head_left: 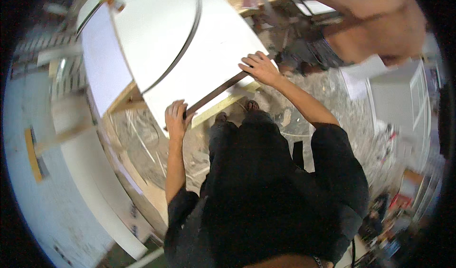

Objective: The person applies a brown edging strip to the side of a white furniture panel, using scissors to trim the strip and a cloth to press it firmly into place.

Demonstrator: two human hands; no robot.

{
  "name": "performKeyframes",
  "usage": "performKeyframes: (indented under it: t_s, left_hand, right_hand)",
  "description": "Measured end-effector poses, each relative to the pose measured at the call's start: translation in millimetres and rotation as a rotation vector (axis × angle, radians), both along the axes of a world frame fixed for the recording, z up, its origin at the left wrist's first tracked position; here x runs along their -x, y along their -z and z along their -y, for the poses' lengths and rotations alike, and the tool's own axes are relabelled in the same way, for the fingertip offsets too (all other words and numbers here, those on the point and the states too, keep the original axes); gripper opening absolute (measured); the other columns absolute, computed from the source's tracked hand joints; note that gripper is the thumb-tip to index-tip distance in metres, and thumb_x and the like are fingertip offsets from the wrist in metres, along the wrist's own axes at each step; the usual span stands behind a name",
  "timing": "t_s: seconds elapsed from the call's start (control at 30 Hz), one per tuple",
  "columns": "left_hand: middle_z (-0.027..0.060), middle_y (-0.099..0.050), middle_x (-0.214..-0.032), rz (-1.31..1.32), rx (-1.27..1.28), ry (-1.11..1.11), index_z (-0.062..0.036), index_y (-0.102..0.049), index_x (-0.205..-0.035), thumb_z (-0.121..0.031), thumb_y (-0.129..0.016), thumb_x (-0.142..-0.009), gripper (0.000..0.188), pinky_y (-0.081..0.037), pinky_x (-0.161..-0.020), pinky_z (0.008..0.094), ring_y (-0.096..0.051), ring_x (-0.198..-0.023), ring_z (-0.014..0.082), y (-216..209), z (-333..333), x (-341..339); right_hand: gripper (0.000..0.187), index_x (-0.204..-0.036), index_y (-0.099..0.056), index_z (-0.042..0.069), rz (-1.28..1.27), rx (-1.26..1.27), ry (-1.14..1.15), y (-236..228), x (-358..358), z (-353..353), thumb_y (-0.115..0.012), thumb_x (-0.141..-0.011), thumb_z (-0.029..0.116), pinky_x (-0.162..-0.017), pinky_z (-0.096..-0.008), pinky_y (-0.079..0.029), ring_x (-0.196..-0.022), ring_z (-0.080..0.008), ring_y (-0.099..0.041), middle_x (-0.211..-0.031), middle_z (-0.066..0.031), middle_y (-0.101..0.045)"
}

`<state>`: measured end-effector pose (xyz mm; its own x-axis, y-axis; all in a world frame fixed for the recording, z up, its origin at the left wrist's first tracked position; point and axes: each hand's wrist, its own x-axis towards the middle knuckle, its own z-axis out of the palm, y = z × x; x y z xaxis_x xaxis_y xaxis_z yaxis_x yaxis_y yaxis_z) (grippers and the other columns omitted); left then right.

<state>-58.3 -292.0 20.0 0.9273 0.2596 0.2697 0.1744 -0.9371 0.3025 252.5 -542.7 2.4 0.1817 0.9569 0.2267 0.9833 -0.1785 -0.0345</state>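
A large white board [213, 40] lies in front of me, its near edge facing my body. Along that edge runs a dark brown strip [216, 93], straight and narrow. At the strip's left end, my left hand [176, 118] is closed around it, thumb on the near side. The fingers of my right hand [260, 68] bend over its right end at the board's right corner, also closed. A dark curved strip [183, 52] rests on the white surface farther off, touched by neither hand. Beneath the near edge shows a yellowish panel edge [225, 104].
Another person [365, 35], bare-backed and bending, is close by at the upper right. Left of the board stands a pale lilac panel [105, 54]. Long white panels [95, 173] line the left side. Scraps litter the floor [323, 94]; a grey-white cabinet panel [396, 97] is at right.
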Motion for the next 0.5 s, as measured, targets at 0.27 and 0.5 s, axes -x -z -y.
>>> performKeyframes:
  t_s: [0.27, 0.5]
  left_hand:
    - [0.0185, -0.061, -0.108, 0.331, 0.058, 0.273, -0.0023, -0.061, -0.112, -0.050, -0.070, -0.082, 0.057, -0.039, -0.091, 0.0528, -0.054, -0.105, 0.0368, 39.8, 32.1, 4.4]
    - [0.0212, -0.062, -0.100, -0.249, 0.442, 0.750, 0.0002, -0.062, -0.110, -0.035, -0.043, -0.101, 0.041, -0.049, -0.075, 0.0447, -0.058, -0.078, 0.0369, -8.6, 137.6, -18.7]
  right_hand:
    - [0.045, -0.132, -0.054, 0.014, -0.032, -0.120, 0.534, -17.9, 53.9, 119.1, -0.054, -0.088, 0.025, -0.107, -0.0502, -0.031, -0.127, -0.0369, -0.044, -0.136, -0.0191, -0.048]
    - [0.031, -0.104, -0.062, 0.001, -1.149, -0.658, 1.723, 184.6, 365.6, 304.8, -0.055, -0.092, 0.029, -0.076, -0.0447, -0.046, -0.088, -0.0348, -0.061, -0.095, -0.0169, -0.063]
